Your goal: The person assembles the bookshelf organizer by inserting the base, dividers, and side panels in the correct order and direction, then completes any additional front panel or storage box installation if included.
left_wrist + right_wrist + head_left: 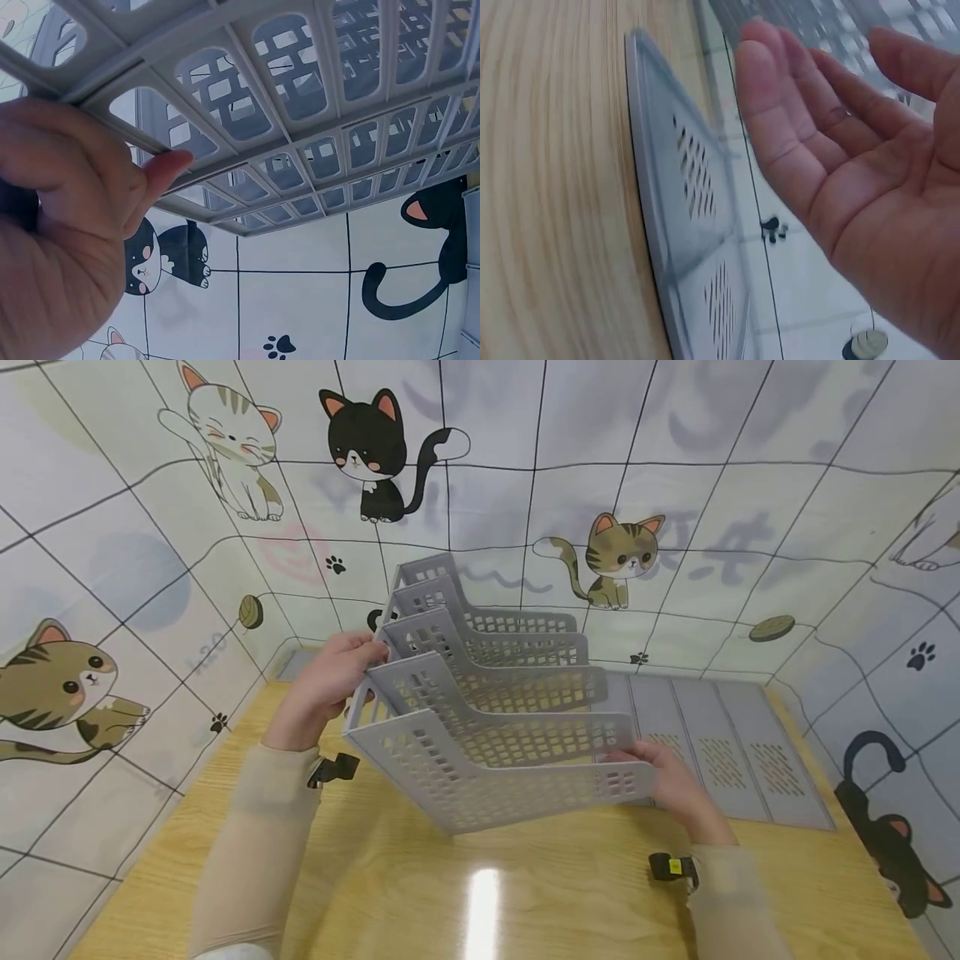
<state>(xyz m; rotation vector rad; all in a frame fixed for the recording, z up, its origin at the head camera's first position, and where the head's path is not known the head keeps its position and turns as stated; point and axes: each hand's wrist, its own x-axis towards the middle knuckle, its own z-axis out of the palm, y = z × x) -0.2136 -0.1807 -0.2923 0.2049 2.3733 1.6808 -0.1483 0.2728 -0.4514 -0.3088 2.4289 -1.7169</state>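
A grey plastic file rack point(525, 777) with several upright, perforated dividers is held tilted over the table in the head view. My left hand point(333, 681) grips the tall slatted side of the rack at its left. The left wrist view shows the thumb and curled fingers of this hand point(75, 195) around a bar of the slatted frame point(289, 135). At the low right end of the nearest divider is my right hand point(675, 789), its fingertips partly hidden behind the panel. The right wrist view shows that hand point(855, 165) with loosely extended fingers, the rack point(832, 22) just beyond them.
A flat grey panel point(682, 727) with slotted sections lies on the wooden table point(375, 877) at the right, partly behind the rack. Another grey piece point(294, 665) shows at the back left. Cat-printed, tiled-pattern walls point(487, 502) enclose the table's back and sides.
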